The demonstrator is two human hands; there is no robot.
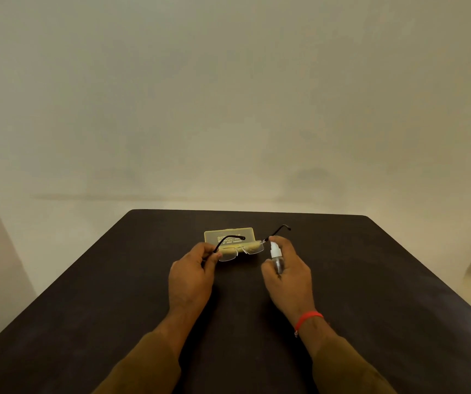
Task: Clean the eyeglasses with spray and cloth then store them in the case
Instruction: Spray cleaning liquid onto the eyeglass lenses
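While the clear-lensed, black-armed eyeglasses (254, 248) hang unfolded, I see the left hand (193, 274) pinching one arm, the right hand (289, 273) beside them gripping the spray bottle (276, 253).

Case lid: the yellow translucent plastic case (230, 232) bore a few pale printed lines.
Legibility: I could read none of them.

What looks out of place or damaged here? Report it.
Nothing stands out: the left hand holds the eyeglasses, the right hand grips the spray bottle, and the yellow case sits on the table behind them.
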